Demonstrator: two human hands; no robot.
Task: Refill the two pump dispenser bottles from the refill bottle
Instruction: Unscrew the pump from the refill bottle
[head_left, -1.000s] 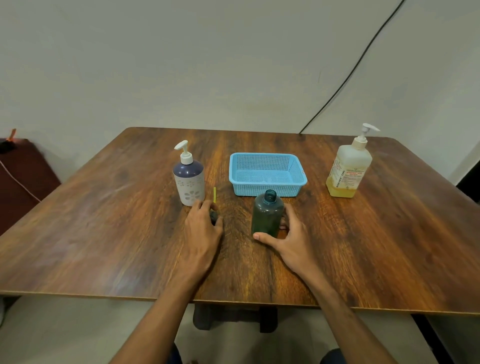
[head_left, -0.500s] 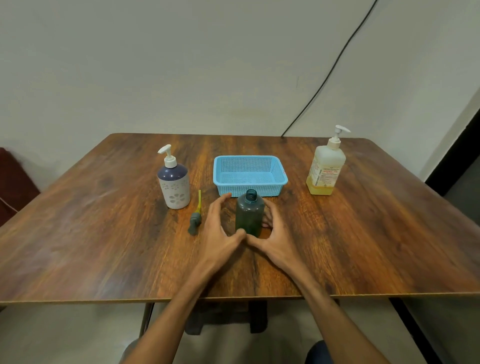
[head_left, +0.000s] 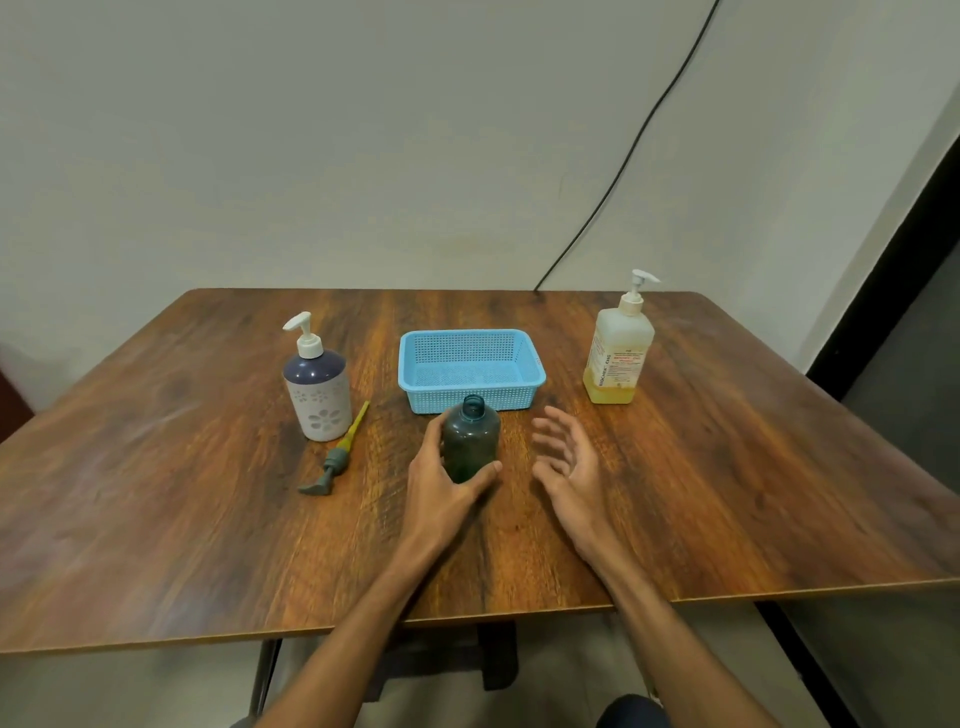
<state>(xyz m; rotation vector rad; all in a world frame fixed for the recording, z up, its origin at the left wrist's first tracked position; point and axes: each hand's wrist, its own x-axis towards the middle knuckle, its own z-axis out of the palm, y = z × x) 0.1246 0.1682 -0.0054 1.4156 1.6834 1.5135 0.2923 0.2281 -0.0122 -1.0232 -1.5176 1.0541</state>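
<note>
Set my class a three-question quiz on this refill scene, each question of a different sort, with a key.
1. True or false: the dark green bottle is capped.
2. Fill in: the right hand, fingers spread, holds ___.
3. Which hand grips the green bottle? A: left hand; B: right hand; C: both.
Key: 1 false, its neck is open; 2 nothing; 3 A.

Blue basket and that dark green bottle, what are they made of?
The blue basket looks like moulded plastic: it has an even bright colour and a grid of small holes through its walls. The dark green bottle is probably tinted plastic, smooth and slightly glossy, but glass cannot be ruled out.
</note>
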